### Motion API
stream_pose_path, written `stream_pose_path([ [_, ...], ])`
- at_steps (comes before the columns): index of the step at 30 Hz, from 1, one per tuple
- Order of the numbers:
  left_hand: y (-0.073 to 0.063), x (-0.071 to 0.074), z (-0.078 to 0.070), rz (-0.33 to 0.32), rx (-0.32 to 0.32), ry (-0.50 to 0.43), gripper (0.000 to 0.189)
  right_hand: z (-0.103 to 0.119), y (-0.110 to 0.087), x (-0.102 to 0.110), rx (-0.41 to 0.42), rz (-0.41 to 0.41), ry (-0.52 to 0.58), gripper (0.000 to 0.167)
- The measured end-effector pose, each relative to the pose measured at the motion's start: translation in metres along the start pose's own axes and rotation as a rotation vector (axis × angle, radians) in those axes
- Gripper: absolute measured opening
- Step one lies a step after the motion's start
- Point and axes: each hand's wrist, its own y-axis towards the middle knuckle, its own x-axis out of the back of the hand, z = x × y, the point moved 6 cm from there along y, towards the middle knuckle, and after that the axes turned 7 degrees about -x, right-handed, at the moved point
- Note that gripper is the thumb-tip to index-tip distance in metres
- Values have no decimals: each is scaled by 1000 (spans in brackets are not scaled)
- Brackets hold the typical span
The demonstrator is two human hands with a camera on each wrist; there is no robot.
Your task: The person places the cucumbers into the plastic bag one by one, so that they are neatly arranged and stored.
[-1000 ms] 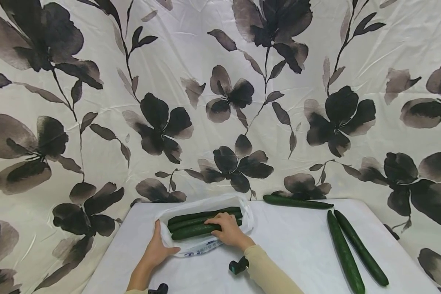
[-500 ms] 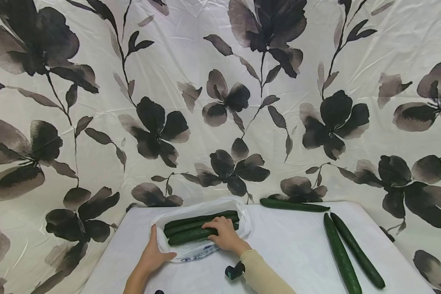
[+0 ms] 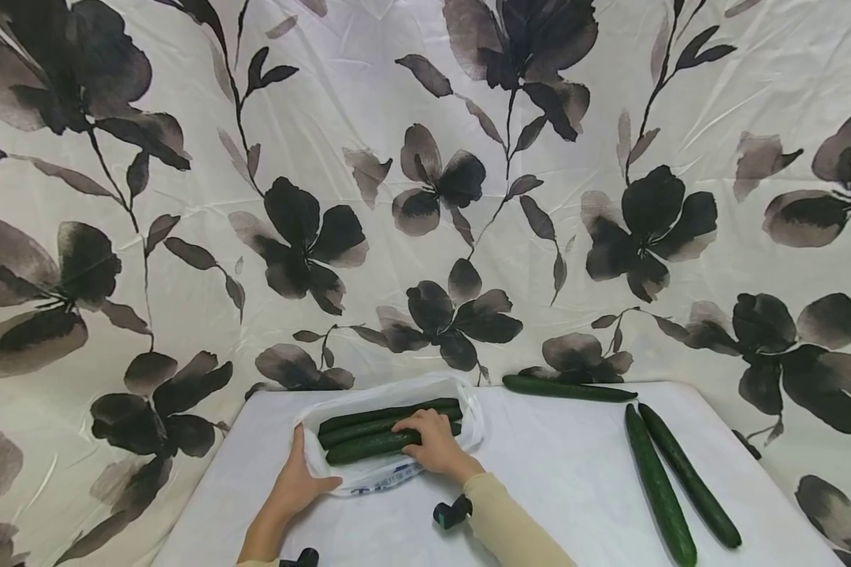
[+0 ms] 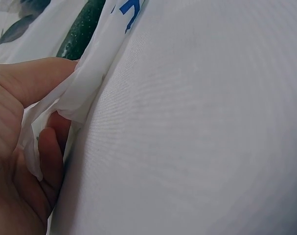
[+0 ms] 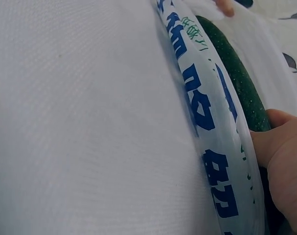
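Desk (image 3: 546,472) largest; on it, white plastic bag (image 3: 472,425). Right of bag: three loose cucumbers (image 3: 659,482), rearmost along desk's back edge; bump could roll it off. Inside bag: three bagged cucumbers (image 3: 383,415), side by side. Your left grip (image 3: 298,482) holds bag's left rim; slackening could sag mouth. Your right grip (image 3: 434,445) holds front cucumber (image 3: 369,447); rough tug could tear film.

Behind, full width of head view: wht curtain (image 3: 390,94) w/ lg blk/grey-brn flower-&-leaf print (image 3: 308,250), creased in spots. Before it: wht tabletop (image 3: 553,465), rounded far R corner, fine-textured in both wrist views.
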Motion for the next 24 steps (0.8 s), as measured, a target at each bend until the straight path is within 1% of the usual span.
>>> stream_pose_path([
  [6, -1, -1, 1, 4, 8, 7, 142, 0, 0, 0, -32, 18, 29, 34],
  [10, 0, 0, 0, 4, 2, 7, 142, 0, 2, 1, -39, 9, 39, 33],
  [16, 1, 0, -1, -5, -5, -2, 142, -1, 2, 1, -46, -3, 21, 33],
  [24, -1, -1, 1, -5, 4, -10, 143, -3, 2, 2, -82, 5, 58, 33],
])
